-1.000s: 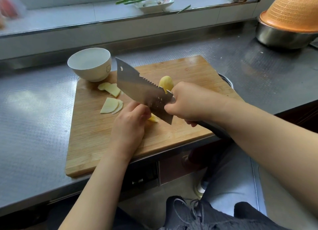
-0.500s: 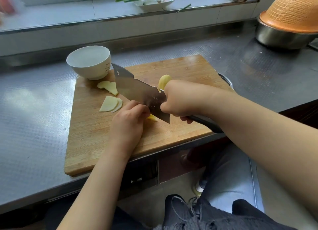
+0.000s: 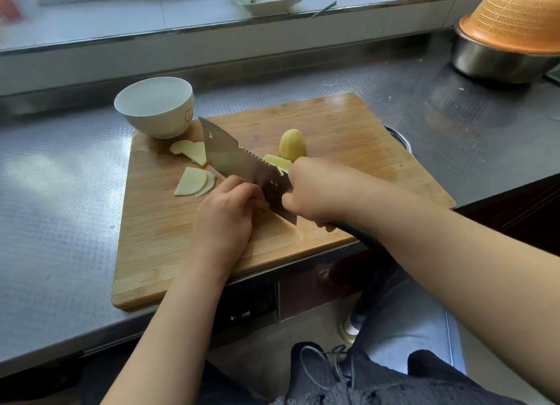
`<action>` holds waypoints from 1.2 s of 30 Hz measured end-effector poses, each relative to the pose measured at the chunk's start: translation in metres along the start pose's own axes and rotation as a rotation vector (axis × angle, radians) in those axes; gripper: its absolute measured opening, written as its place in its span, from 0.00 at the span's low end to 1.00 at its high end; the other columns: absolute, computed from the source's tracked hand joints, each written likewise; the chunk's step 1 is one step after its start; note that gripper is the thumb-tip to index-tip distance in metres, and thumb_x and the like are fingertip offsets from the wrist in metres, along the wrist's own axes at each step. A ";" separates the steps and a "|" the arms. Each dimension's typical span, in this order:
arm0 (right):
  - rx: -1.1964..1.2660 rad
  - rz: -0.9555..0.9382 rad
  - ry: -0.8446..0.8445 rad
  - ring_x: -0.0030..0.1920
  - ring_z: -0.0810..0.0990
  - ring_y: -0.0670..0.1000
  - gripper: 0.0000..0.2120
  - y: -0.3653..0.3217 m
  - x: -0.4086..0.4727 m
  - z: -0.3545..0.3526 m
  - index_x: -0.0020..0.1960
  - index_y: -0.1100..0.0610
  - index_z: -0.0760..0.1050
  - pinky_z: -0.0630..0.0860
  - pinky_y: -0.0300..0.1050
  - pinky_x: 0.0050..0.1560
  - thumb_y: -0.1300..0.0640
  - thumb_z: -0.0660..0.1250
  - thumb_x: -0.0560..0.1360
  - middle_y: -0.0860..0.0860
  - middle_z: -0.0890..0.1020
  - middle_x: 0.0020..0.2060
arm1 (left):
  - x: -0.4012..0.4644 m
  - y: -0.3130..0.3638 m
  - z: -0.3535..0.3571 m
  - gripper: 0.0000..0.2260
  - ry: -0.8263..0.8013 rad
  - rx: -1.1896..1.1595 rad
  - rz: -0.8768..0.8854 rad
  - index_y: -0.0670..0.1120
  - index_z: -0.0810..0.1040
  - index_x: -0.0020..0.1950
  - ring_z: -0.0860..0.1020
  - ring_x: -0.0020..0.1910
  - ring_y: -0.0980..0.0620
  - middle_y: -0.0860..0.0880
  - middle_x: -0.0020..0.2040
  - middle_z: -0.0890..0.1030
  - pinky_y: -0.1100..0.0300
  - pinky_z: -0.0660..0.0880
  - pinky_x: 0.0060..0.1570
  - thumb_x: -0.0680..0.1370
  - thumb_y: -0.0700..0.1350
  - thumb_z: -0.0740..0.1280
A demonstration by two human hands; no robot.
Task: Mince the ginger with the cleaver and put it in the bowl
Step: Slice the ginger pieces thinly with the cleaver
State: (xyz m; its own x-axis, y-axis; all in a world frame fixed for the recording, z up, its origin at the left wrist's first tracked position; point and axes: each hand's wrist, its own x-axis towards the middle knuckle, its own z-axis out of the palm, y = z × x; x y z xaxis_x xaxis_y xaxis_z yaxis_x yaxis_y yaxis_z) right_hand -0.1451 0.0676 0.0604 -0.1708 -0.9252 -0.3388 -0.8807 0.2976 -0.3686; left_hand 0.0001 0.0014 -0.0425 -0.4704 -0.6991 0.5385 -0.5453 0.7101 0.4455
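Plainly, cleaver (image 3: 239,165) crosses mid-board (image 3: 157,241); near edge bare.

Grained wooden board (image 3: 157,244) on embossed, dull-sheened steel counter (image 3: 57,210) — glossy white bowl (image 3: 154,107), probably ceramic; polished metal cleaver (image 3: 233,159).

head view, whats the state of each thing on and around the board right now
white ceramic bowl: upright, looks empty, sitting at the board's far left corner
steel cleaver: gripped by the right hand, blade angled down over the board
left hand: curled, pinning a ginger piece, mostly hidden
yellow ginger chunk: uncut, standing on the board
ginger slices: flat, not minced
wooden cutting board: flat on the steel counter
orange mesh colander: upside down over a metal basin
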 end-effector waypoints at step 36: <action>0.165 -0.041 0.158 0.35 0.83 0.54 0.10 0.039 -0.007 -0.007 0.44 0.54 0.76 0.83 0.55 0.42 0.48 0.64 0.77 0.53 0.82 0.34 | 0.023 0.020 -0.027 0.04 0.366 0.026 0.135 0.37 0.77 0.48 0.75 0.42 0.47 0.44 0.44 0.77 0.53 0.74 0.43 0.78 0.33 0.63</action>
State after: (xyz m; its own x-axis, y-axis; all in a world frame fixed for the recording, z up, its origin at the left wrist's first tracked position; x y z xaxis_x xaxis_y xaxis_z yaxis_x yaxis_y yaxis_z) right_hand -0.1816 0.0837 0.0548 -0.2150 -0.9588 -0.1859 -0.8065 0.2816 -0.5198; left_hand -0.0030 0.0020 -0.0018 -0.2633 -0.5201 0.8125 -0.5151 0.7879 0.3375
